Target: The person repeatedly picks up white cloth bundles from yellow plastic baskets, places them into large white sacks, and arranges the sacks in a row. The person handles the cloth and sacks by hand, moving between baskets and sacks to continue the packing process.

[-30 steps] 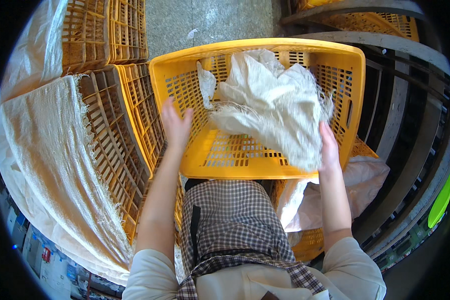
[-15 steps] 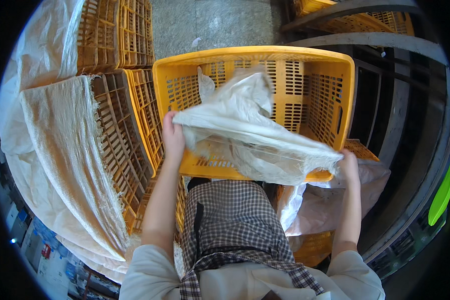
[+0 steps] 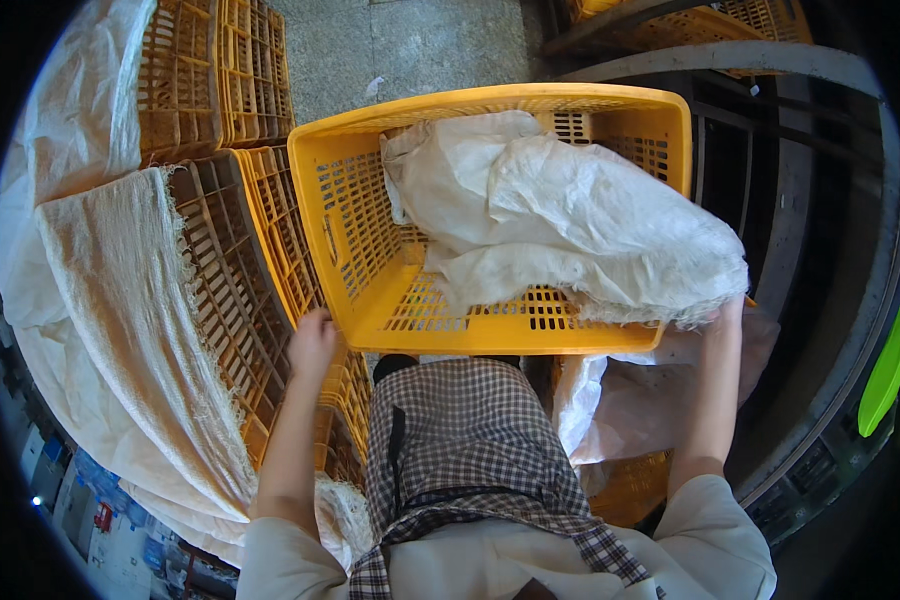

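A crumpled white woven sack (image 3: 550, 200) with a frayed edge lies across a yellow slotted plastic crate (image 3: 490, 98) in front of me. Its right end hangs over the crate's right rim. There my right hand (image 3: 727, 312) is closed on the frayed edge, fingers partly hidden beneath the cloth. Just outside the crate's near left corner is my left hand (image 3: 312, 342), fingers curled, away from the sack. What it holds, if anything, does not show.
Stacked yellow crates (image 3: 260, 210) stand at my left, partly draped with another frayed white cloth (image 3: 135, 310). A dark metal frame (image 3: 780, 200) runs along the right. Under the crate's near right side lies translucent plastic sheeting (image 3: 640, 400).
My left hand has let go of the sack's left corner and moved down and left. The sack, stretched between both hands before, now lies spread in the crate; my right hand has shifted right with its edge.
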Tool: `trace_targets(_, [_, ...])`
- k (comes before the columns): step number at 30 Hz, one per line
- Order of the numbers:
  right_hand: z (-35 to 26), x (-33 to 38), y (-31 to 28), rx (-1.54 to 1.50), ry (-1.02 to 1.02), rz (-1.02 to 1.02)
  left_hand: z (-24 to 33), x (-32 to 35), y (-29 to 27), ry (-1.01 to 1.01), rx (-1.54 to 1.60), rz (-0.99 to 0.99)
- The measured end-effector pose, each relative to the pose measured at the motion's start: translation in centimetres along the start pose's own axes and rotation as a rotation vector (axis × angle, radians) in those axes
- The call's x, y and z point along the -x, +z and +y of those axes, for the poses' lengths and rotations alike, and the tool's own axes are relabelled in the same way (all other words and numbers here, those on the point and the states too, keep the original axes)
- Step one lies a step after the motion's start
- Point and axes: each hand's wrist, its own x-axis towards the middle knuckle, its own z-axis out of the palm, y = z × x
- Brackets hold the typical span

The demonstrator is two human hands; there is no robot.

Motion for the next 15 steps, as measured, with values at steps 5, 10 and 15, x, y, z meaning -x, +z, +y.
trace_targets(5, [1.0,8.9,9.2,-0.065,-0.023,0.014,10.0,-1.0,10.5,-0.512,0.991,-0.586])
trace_targets(10, [-0.5,13.4,11.4,0.207,-0.346,0.196,23.5,-0.3,16.4,-1.116,1.798,-0.780])
trace_targets(15, [-2.2,13.0,7.2,0.147,-0.399,0.205,21.9,-5.2,16.0,-0.767,2.168,-0.381])
